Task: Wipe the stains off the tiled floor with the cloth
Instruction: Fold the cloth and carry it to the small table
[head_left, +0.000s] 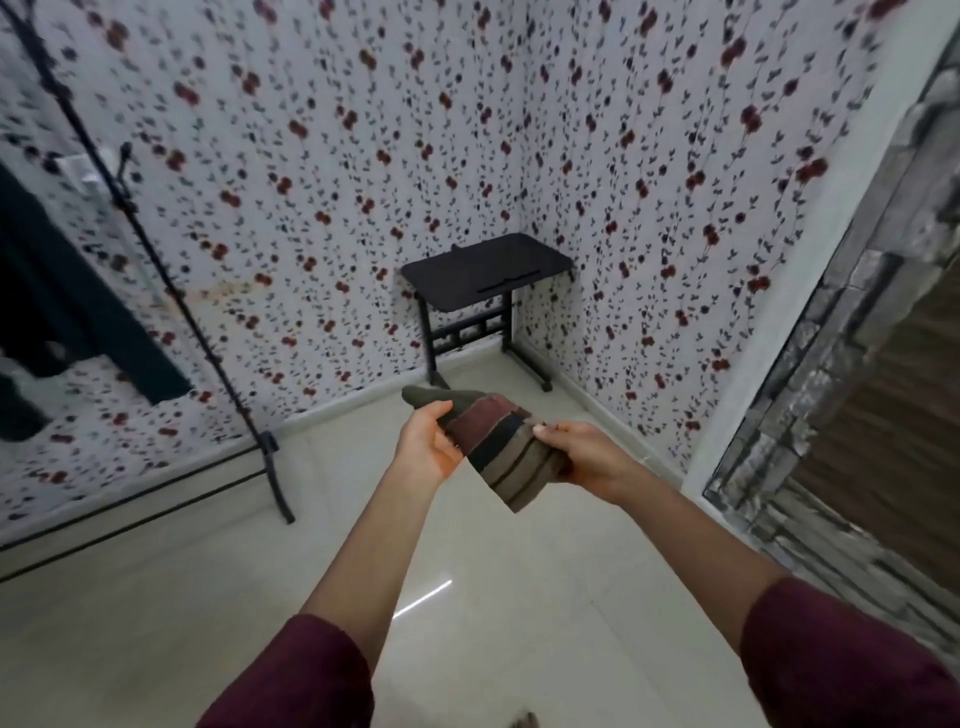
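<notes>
From the head camera I see my left hand (434, 451) and right hand (582, 457) both pinching the folded striped cloth (501, 447), held in the air above the floor (467, 597). No stain shows from here. Walking toward twelve o'clock, I might bump the small table (485, 273).

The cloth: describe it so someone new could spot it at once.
Look above the pale tiled floor, in front of the black table in the papered corner. The cloth is folded and held up between the left hand and right hand, the only striped thing there.
</notes>
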